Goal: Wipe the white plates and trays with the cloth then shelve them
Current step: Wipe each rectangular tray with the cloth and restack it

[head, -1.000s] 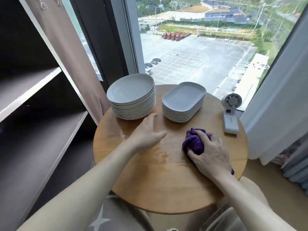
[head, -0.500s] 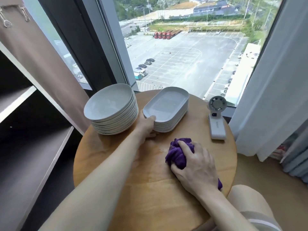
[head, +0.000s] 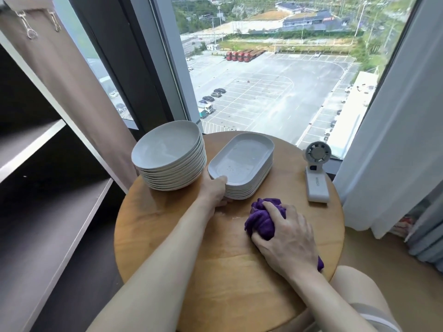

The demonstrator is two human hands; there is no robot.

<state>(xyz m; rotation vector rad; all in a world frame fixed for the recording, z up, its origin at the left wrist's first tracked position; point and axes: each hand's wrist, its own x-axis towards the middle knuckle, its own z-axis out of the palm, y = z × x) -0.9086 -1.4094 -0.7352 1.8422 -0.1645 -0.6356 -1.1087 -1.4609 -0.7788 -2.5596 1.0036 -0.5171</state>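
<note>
A stack of several round white plates (head: 167,152) stands at the back left of the round wooden table (head: 215,271). Beside it on the right is a stack of several oblong white trays (head: 242,159) with drops of water on the top one. My left hand (head: 214,191) grips the near left corner of the top tray, thumb on its rim and fingers underneath. My right hand (head: 287,238) holds a bunched purple cloth (head: 261,219) against the table in front of the trays.
A small white handheld fan (head: 317,173) stands at the table's right edge. A dark shelf unit (head: 48,200) with bare grey boards fills the left. A window and curtains stand behind the table. A wet patch shows on the wood near my left hand.
My left hand moved from the table top forward to the tray stack and took hold of the top tray's corner. My right hand stayed on the cloth.
</note>
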